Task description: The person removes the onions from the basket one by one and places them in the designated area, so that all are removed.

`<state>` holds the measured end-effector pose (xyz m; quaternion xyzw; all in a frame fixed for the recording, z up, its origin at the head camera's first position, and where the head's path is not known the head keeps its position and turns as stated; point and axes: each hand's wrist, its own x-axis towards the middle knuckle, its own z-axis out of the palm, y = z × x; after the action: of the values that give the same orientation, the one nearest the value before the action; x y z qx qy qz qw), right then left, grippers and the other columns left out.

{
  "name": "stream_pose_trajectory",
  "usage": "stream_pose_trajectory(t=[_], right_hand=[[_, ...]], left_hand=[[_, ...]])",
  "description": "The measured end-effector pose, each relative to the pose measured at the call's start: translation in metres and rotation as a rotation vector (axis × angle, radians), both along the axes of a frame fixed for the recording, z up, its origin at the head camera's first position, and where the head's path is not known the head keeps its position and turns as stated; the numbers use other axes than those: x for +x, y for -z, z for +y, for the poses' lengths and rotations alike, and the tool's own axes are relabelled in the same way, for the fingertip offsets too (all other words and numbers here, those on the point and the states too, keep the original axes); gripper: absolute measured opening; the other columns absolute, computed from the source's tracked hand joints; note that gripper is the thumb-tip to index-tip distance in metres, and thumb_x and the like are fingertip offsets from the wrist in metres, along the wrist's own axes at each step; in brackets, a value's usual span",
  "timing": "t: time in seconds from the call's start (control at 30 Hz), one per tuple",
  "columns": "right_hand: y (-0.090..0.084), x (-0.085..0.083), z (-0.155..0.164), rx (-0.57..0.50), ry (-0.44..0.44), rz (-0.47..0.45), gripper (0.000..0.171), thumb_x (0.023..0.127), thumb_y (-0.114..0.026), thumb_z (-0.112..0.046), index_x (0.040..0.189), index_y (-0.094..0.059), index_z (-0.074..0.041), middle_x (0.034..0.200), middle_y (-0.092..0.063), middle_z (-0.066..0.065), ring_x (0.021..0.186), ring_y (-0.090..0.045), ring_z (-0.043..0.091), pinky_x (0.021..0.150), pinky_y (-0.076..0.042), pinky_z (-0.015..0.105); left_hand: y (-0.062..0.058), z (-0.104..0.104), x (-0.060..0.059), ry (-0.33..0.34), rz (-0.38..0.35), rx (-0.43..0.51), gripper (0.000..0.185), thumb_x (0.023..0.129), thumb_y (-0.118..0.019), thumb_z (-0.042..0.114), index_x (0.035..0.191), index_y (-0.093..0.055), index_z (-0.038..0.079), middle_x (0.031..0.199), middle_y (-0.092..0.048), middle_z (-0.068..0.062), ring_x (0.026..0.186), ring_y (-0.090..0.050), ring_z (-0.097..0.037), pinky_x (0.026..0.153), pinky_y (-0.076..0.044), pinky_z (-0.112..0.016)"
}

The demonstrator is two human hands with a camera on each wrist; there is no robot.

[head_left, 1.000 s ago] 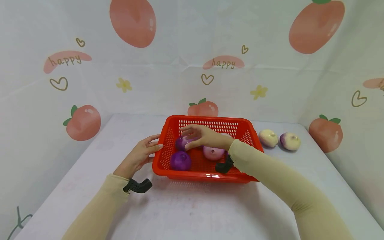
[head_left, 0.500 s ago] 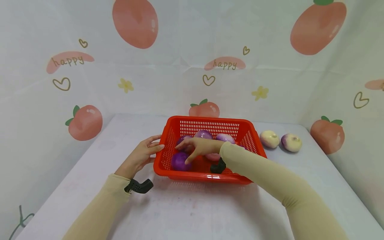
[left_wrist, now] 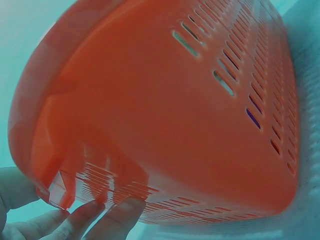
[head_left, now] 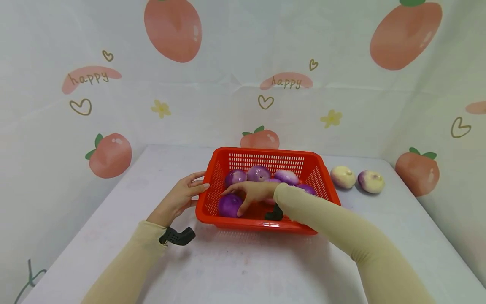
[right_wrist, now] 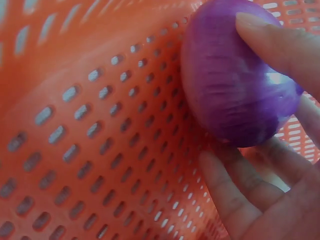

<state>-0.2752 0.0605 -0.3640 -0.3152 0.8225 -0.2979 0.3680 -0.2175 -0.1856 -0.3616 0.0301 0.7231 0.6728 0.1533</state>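
Note:
In the head view, a red plastic basket (head_left: 265, 224) with slotted walls holds several purple onions. My left hand (head_left: 181, 195) grips its left rim, thumb over the edge; the left wrist view shows several fingers (left_wrist: 117, 217) against the outer wall. Inside the basket, my right hand (head_left: 253, 192) is around the dark purple onion (head_left: 229, 205) at the front left corner. The right wrist view has the thumb on one side of this onion (right_wrist: 225, 75) and the fingers curled at the opposite side. Behind the hand lie other onions, among them a shiny one (head_left: 235, 177) and a paler one (head_left: 286, 177).
Two cream-and-purple bulbs (head_left: 343, 177) rest on the white tabletop (head_left: 243, 270) to the basket's right. A white cloth (head_left: 212, 105) printed with fruit and hearts rises behind and at the sides. My right sleeve (head_left: 334, 215) crosses the basket's right front corner.
My right hand has moved down and toward the front of the basket, from above the back left onion to around the dark purple one. The left hand has stayed on the rim.

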Motion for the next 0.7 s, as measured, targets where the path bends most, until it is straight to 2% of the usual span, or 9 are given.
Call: stream_pose_trajectory(t=[0.47,0.6,0.7], right_hand=[[-0.001,0.004,0.003,0.005,0.025,0.010,0.067,0.076,-0.082,-0.027,0.135,-0.052,-0.037,0.135,-0.046,-0.001,0.128,-0.043,0.022,0.100,-0.049,0.041],[-0.012,0.004,0.007,0.012,0.031,0.067,0.069,0.076,-0.082,-0.028,0.137,-0.050,-0.037,0.140,-0.043,-0.001,0.130,-0.042,0.023,0.101,-0.048,0.043],[-0.026,0.003,0.013,-0.040,0.024,0.112,0.068,0.078,-0.081,-0.027,0.138,-0.049,-0.034,0.141,-0.045,0.000,0.129,-0.043,0.024,0.102,-0.047,0.042]], left_hand=[[0.002,0.000,-0.002,-0.013,-0.022,0.012,0.063,0.098,-0.057,0.017,0.152,-0.026,0.009,0.144,-0.044,-0.026,0.099,-0.065,-0.015,0.083,-0.058,-0.042],[0.002,0.000,-0.002,-0.023,-0.028,0.003,0.063,0.098,-0.057,0.018,0.152,-0.026,0.010,0.144,-0.045,-0.024,0.100,-0.065,-0.016,0.084,-0.057,-0.043],[0.001,-0.001,-0.002,-0.022,-0.027,-0.002,0.064,0.098,-0.057,0.018,0.152,-0.026,0.010,0.144,-0.045,-0.025,0.101,-0.065,-0.017,0.085,-0.057,-0.043]])
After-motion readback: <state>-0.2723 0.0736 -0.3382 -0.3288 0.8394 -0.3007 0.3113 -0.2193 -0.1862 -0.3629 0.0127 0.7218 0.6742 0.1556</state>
